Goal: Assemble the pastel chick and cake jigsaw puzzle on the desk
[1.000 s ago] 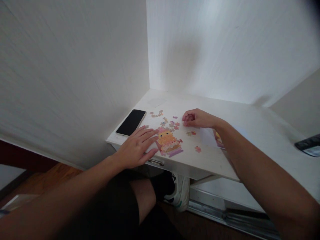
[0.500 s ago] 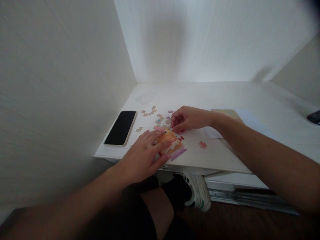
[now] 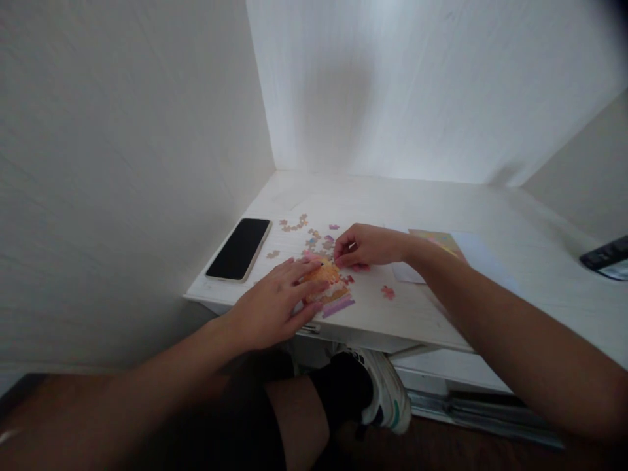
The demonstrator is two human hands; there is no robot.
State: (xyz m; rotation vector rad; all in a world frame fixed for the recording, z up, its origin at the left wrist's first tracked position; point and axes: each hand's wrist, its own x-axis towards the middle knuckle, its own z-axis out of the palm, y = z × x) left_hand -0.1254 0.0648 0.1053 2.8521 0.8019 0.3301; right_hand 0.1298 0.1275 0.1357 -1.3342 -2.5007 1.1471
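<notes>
My left hand lies flat with fingers stretched out on the left part of a small, partly joined jigsaw puzzle in orange, pink and purple near the front edge of the white table. My right hand is curled just above the puzzle's upper right, fingertips pinched on a small puzzle piece that I can barely see. Several loose puzzle pieces lie scattered behind the puzzle, and one pink piece lies alone to the right.
A black phone lies face up at the table's left, close to the left wall. A coloured card and white paper lie under my right forearm. A dark device sits at the far right edge. My knee and shoe are below the table.
My right hand drew in from the loose pieces to the puzzle's upper right. My left hand slid farther onto the joined puzzle. The view swung and settled.
</notes>
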